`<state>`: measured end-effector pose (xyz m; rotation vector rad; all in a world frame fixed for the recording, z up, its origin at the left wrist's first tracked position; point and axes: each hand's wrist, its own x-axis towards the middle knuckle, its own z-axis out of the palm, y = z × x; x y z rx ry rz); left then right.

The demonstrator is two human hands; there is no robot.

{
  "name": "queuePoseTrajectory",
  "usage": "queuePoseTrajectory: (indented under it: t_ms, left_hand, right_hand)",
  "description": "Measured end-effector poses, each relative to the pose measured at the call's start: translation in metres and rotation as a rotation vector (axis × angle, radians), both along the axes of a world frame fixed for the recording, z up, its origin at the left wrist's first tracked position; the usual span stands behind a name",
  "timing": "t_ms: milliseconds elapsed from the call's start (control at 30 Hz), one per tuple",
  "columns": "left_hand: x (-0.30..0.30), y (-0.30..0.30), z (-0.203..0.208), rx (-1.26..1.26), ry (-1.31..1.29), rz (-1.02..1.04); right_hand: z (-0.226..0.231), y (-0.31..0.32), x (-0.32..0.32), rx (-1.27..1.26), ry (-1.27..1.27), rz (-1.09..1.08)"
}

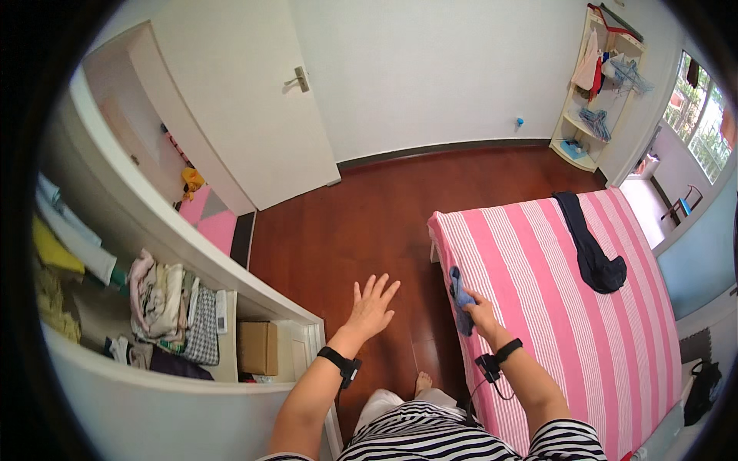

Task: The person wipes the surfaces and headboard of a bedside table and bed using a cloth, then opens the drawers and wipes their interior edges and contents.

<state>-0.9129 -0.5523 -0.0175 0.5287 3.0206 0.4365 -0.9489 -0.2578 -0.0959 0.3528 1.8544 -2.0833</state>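
A: Where is the small, limp blue fabric piece (460, 292)?
B: Pinched in the fingers of the right hand (484, 316), by the left edge of the pink-and-white striped bed (523, 261). The empty left hand (371, 309) spreads wide.
A: The step?
B: Seemingly handling it; laying it down calls for loosening.

Red-brown floor (369, 211), white wall (430, 69), open door (238, 100), bright window (701, 114).

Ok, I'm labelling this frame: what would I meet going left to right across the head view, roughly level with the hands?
Pile of folded clothes, cardboard box, left hand, right hand gripping a blue cloth, dark garment on the pink-striped cover.
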Motion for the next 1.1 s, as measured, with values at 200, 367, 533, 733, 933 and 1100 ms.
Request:
queuePoseTrajectory:
  t_ms: [200,367,533,733,933,1100]
  left_hand:
    - [-0.128,-0.016,0.008,0.049,0.053,0.051]
    - [-0.25,-0.049,0.002,-0.012,0.034,0.001]
    - [-0.375,-0.081,0.004,-0.039,0.051,-0.102]
    - [-0.515,-0.08,-0.01,-0.047,0.018,-0.265]
    - [-0.638,-0.047,-0.033,-0.035,-0.048,-0.404]
    - [-0.732,-0.027,-0.049,-0.07,-0.108,-0.551]
  right_hand:
    - [-0.009,-0.037,-0.134,-0.21,-0.06,-0.132]
    - [-0.014,-0.07,-0.243,-0.365,-0.072,-0.245]
    - [-0.013,-0.095,-0.341,-0.361,-0.078,-0.345]
    - [-0.06,-0.114,-0.441,-0.45,-0.067,-0.512]
    - [-0.081,-0.13,-0.525,-0.564,-0.207,-0.712]
    - [-0.103,-0.107,-0.601,-0.761,-0.178,-0.864]
